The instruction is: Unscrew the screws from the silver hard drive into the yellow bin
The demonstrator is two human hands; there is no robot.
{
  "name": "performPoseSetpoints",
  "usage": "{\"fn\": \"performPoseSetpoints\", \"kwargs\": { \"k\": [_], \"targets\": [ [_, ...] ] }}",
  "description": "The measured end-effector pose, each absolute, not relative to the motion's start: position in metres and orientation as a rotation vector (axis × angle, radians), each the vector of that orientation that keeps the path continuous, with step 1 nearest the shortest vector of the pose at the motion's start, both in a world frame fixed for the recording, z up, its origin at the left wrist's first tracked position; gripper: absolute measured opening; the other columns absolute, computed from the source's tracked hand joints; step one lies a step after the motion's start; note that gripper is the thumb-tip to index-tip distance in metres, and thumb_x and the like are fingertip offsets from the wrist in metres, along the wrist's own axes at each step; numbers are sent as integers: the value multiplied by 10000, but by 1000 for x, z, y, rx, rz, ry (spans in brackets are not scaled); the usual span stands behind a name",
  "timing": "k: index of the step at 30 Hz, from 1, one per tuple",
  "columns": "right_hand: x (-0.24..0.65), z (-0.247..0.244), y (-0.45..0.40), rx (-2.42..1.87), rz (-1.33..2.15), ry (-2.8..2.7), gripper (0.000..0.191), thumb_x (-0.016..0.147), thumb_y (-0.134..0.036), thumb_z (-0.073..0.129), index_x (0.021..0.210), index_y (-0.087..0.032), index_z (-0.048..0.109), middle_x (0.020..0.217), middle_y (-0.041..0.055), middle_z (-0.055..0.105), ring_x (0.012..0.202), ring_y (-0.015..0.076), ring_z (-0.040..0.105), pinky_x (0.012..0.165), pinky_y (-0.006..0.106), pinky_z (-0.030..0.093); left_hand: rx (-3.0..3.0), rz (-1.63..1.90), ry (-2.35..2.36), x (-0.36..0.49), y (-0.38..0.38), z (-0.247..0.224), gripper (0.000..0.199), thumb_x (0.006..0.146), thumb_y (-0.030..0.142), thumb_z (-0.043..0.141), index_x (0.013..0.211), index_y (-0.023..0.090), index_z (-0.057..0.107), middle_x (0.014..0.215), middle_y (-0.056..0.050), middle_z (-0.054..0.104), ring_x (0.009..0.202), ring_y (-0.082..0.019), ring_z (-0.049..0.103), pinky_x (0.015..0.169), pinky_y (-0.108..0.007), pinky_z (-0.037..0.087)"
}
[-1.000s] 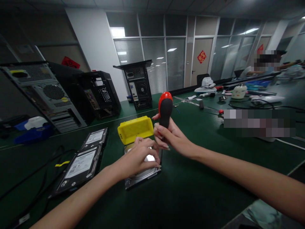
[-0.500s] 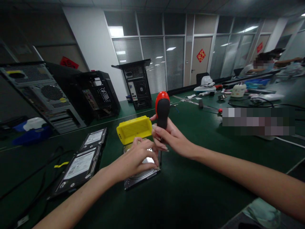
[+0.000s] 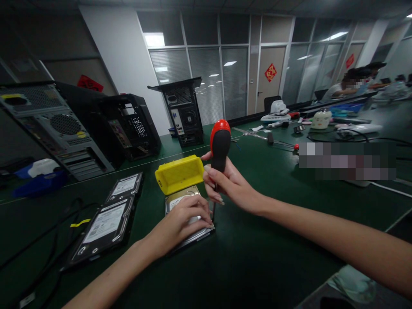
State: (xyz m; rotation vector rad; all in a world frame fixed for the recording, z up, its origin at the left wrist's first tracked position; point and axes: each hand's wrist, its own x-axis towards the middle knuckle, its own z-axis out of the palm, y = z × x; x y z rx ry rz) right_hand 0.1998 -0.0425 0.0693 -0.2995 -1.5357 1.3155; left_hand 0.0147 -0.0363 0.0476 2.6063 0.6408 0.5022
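My right hand (image 3: pixel 228 182) is wrapped round a screwdriver (image 3: pixel 220 146) with a red and black handle. The screwdriver stands nearly upright, its shaft reaching down to the near right corner of a hard drive (image 3: pixel 175 201). My left hand (image 3: pixel 189 214) lies over that drive with curled fingers, thumb and fingertips at its right edge close to the shaft's tip. My palm hides much of the drive's label and cover. Just behind the drive sits a yellow plastic tray (image 3: pixel 180 171), near the fingers of my right hand.
Two more hard drives (image 3: pixel 107 223) lie to the left, beside black cables (image 3: pixel 54 240). Computer cases (image 3: pixel 185 113) stand at the back and left, near a blue bin (image 3: pixel 40 182). Tools and a cream-coloured container (image 3: pixel 321 119) are at the right; people sit farther off.
My left hand has lowered and flattened over the hard drive, uncovering its far end. The screwdriver remains at the near right corner. The view has shifted slightly.
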Motion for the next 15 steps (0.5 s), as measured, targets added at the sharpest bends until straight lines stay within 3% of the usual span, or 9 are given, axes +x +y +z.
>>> {"fn": "performPoseSetpoints", "kwargs": {
  "k": [5, 11, 15],
  "targets": [
    [200, 69, -41, -268, 1348, -1510, 279, 923, -322, 486, 1120, -235, 309, 703, -88, 388, 438, 17, 416, 452, 182, 348, 2582, 564, 671, 6, -34, 39, 136, 892, 265, 613, 1008, 249, 683, 1063, -4, 628, 1028, -162, 564, 949, -285, 404],
    [196, 64, -39, -234, 1384, -1513, 274, 927, -305, 483, 1130, -235, 312, 694, -89, 391, 433, 18, 423, 450, 172, 358, 2671, 401, 767, -2, -37, 41, 378, 840, 398, 665, 1201, 312, 594, 1251, -5, 594, 1217, -232, 475, 1054, -409, 315],
    [194, 62, -40, -241, 1364, -1569, 282, 936, -282, 471, 1158, -228, 306, 661, -93, 399, 433, 26, 414, 439, 169, 348, 2740, 323, 830, 5, -47, 47, 332, 872, 361, 633, 1193, 286, 594, 1221, -11, 613, 1197, -229, 502, 1076, -443, 267]
  ]
}}
